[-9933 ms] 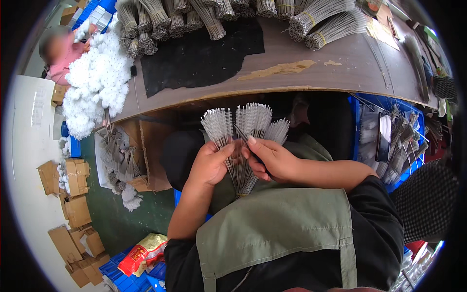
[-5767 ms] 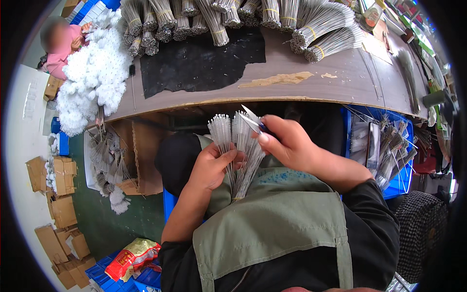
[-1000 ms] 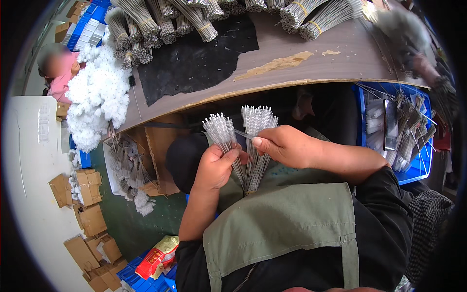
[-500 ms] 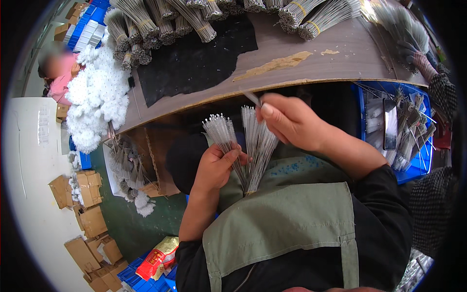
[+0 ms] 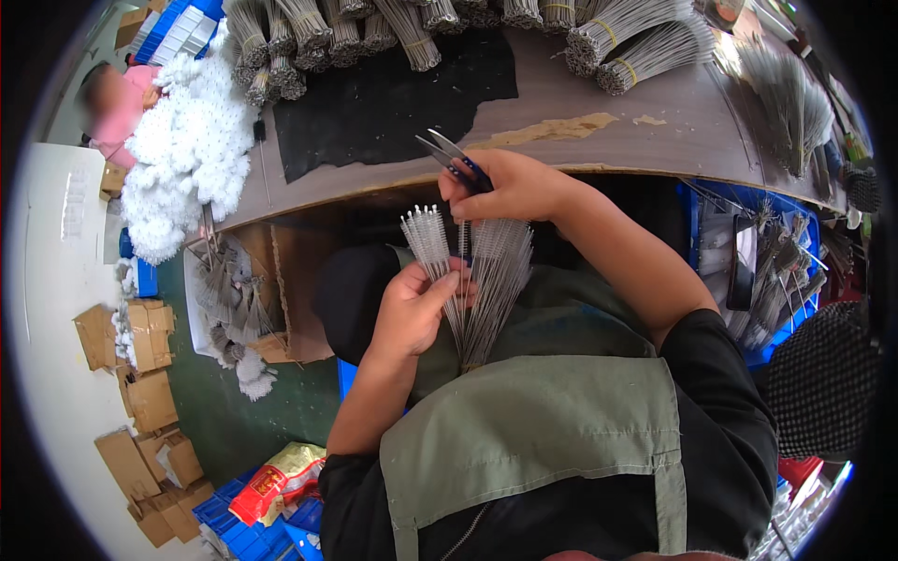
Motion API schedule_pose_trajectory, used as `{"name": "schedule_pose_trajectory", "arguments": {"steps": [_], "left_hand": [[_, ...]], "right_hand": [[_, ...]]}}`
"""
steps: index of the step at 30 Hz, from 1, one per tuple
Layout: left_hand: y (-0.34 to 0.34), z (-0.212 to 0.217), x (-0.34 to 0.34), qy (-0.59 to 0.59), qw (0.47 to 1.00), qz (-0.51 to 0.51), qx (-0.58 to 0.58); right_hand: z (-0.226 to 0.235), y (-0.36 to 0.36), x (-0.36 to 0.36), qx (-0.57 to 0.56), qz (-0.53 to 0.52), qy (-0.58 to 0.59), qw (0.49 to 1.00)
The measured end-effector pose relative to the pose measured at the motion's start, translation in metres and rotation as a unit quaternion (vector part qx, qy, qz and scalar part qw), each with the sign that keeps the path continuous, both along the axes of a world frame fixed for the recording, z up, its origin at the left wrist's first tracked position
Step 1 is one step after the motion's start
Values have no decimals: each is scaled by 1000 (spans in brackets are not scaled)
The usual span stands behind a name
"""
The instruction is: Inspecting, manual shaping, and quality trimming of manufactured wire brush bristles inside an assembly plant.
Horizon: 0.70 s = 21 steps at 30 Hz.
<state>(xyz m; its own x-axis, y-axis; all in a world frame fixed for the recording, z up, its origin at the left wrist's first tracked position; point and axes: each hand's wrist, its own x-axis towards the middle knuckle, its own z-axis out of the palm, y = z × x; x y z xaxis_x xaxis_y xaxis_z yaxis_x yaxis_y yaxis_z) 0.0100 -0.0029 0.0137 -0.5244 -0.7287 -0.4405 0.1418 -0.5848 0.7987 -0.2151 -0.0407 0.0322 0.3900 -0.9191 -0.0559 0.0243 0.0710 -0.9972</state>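
My left hand is closed around part of a bundle of thin wire brushes with pale bristles and white tips. The rest of the bundle fans out to the right, its lower end resting against my green apron. Just above the brush tops, my right hand grips a pair of small snips with dark blue handles. Their two pointed metal blades stand apart and aim up and left. A single brush stands upright between the two parts of the bundle, below my right fingers.
Tied wire bundles line the far side of the table, near a black mat. White bristly pieces are heaped left. A blue bin with brushes and a phone stands right. A person in pink is far left.
My right hand has moved left and up, and the snips' separated blades now show clearly. A co-worker's gloved hand has left the brushes at the far right. The view has shifted slightly.
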Motion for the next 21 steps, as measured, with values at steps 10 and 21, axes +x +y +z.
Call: {"name": "schedule_pose_trajectory", "arguments": {"steps": [10,21], "left_hand": [[0,-6,2,-4,999,-10,-41],[0,-9,2,-4,999,-10,-42]], "right_hand": [[-9,-2,3,42,-12,-114,993],[-6,3,10,-45,-31,-113,992]]}}
